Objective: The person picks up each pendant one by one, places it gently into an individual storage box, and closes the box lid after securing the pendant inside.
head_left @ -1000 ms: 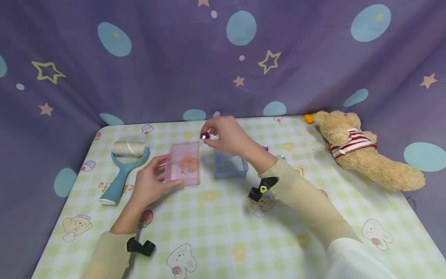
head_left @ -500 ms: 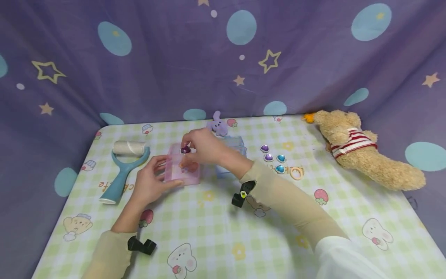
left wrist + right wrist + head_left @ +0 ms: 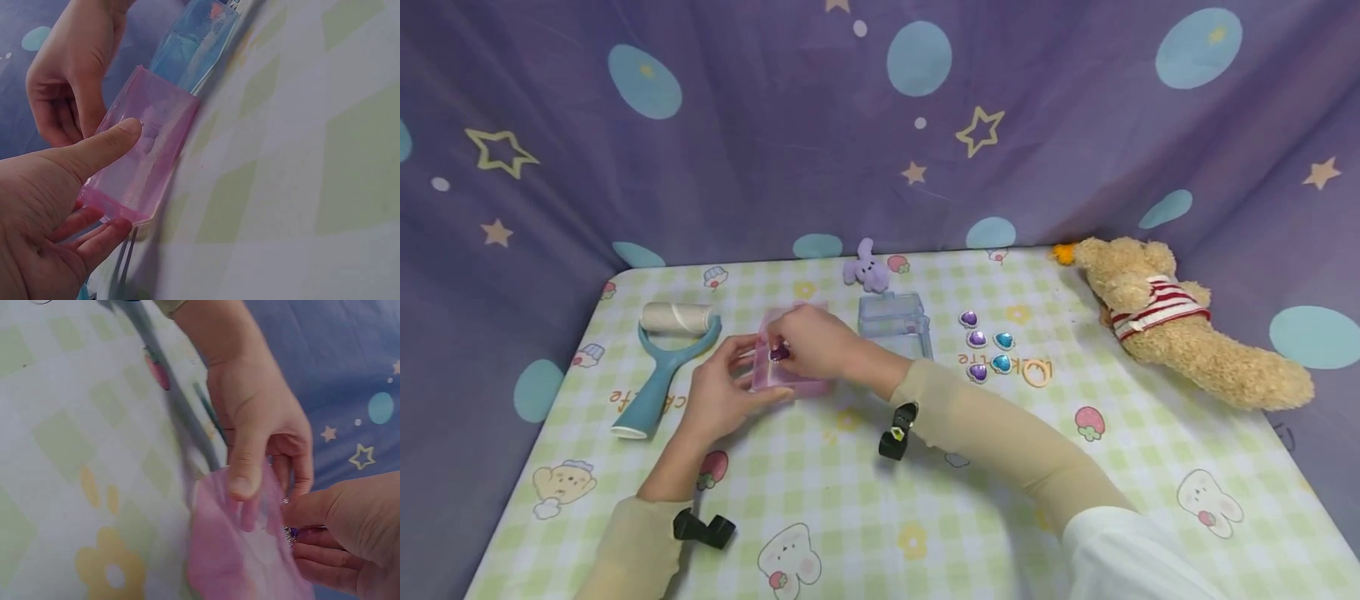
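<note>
A small pink translucent box (image 3: pixel 790 379) (image 3: pixel 144 156) (image 3: pixel 237 556) lies on the checked tablecloth. My left hand (image 3: pixel 722 392) (image 3: pixel 56 200) grips its near end, thumb on top and fingers beneath. My right hand (image 3: pixel 816 342) (image 3: pixel 350 531) hovers over the box and pinches a purple heart gem (image 3: pixel 779 352) (image 3: pixel 291 534) just above it. A blue translucent box (image 3: pixel 895 321) (image 3: pixel 194 37) sits immediately right of the pink one.
Several purple and blue heart gems (image 3: pixel 985 350) and a ring (image 3: pixel 1036 372) lie right of the blue box. A lint roller (image 3: pixel 662 358) is at the left, a small purple plush (image 3: pixel 867 268) at the back, a teddy bear (image 3: pixel 1180 321) at the right.
My right hand carried the purple gem from above the blue box leftward and down onto the pink box. The left hand kept its hold on the pink box.
</note>
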The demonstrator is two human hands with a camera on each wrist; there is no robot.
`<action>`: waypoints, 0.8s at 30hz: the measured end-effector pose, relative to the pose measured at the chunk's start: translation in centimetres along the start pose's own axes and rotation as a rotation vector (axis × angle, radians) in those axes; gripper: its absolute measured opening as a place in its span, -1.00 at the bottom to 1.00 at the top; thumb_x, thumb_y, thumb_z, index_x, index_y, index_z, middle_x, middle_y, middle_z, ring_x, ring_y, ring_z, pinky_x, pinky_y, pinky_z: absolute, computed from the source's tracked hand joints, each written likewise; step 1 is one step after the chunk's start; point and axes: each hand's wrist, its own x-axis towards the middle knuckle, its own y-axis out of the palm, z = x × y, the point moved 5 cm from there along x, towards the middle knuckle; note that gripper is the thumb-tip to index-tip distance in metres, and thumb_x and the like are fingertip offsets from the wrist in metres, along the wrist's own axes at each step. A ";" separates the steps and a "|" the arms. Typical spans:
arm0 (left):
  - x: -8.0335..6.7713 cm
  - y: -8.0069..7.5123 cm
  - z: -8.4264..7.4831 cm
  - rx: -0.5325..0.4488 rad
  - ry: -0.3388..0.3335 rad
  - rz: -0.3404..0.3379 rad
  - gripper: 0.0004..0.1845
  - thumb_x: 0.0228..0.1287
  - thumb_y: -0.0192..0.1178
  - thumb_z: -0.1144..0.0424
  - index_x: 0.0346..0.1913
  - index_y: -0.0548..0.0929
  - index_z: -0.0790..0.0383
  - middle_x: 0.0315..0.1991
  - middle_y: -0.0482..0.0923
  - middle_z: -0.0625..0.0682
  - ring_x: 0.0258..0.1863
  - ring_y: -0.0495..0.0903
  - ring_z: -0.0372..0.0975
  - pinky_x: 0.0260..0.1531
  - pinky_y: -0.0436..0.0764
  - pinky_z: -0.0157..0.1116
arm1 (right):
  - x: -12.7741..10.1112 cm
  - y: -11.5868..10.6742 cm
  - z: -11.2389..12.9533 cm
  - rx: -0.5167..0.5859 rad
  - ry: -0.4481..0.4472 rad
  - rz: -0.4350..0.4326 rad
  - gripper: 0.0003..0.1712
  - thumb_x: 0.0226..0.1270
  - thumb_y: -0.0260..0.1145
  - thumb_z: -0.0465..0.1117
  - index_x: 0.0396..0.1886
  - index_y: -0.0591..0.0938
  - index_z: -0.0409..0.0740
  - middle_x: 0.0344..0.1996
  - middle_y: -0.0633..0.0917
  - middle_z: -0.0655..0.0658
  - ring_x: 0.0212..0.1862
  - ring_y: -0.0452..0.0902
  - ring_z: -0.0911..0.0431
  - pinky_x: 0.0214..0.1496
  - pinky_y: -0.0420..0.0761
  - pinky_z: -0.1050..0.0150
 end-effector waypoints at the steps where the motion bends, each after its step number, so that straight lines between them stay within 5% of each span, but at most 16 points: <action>1: 0.0 0.0 0.0 -0.004 0.001 0.002 -0.04 -0.05 0.75 0.19 0.43 0.47 0.30 0.37 0.58 0.31 0.33 0.65 0.19 0.10 0.76 -0.12 | 0.1 0.2 0.1 -0.010 0.005 0.002 -0.92 0.32 0.52 -0.19 -0.29 0.75 -0.03 -0.37 0.77 0.08 -0.29 0.60 0.25 -0.22 0.60 0.45; 14: -0.1 -0.3 0.0 0.013 0.013 0.007 -0.05 -0.02 0.74 0.18 0.43 0.47 0.31 0.36 0.58 0.32 0.31 0.65 0.22 0.09 0.77 -0.18 | 1.4 2.7 0.1 -0.120 0.089 0.098 -0.88 0.34 0.56 -0.07 -0.29 0.75 0.09 -0.38 0.76 0.16 -0.29 0.65 0.25 -0.28 0.67 0.35; 24: 0.0 -0.1 -0.1 0.023 0.020 0.000 -0.04 -0.05 0.75 0.21 0.43 0.47 0.33 0.35 0.58 0.33 0.30 0.66 0.22 0.09 0.77 -0.11 | 1.7 3.2 0.0 -0.143 0.069 0.137 -0.89 0.33 0.54 -0.13 -0.38 0.75 0.05 -0.44 0.75 0.15 -0.35 0.62 0.24 -0.30 0.64 0.31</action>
